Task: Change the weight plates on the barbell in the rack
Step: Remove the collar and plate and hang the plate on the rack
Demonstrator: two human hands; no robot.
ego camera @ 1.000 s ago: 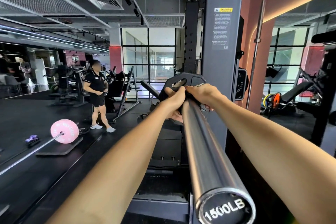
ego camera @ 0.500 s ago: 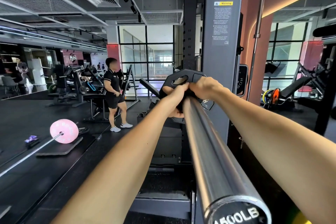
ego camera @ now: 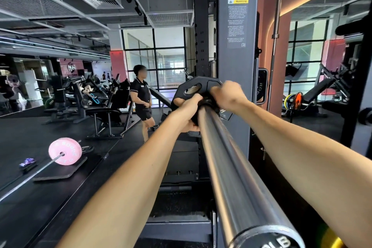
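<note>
Both hands grip a black multi-sided rubber weight plate (ego camera: 198,91) at the inner end of the long steel barbell sleeve (ego camera: 227,167) beside the grey rack upright (ego camera: 237,86): left hand (ego camera: 189,109) at its lower edge, right hand (ego camera: 228,96) at its upper. The plate is probably fully seated; whether more plates follow is unclear.

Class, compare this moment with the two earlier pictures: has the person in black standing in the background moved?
Yes. The person in black has walked rightward, away from the pink plate on the floor and closer to the rack upright.
</note>
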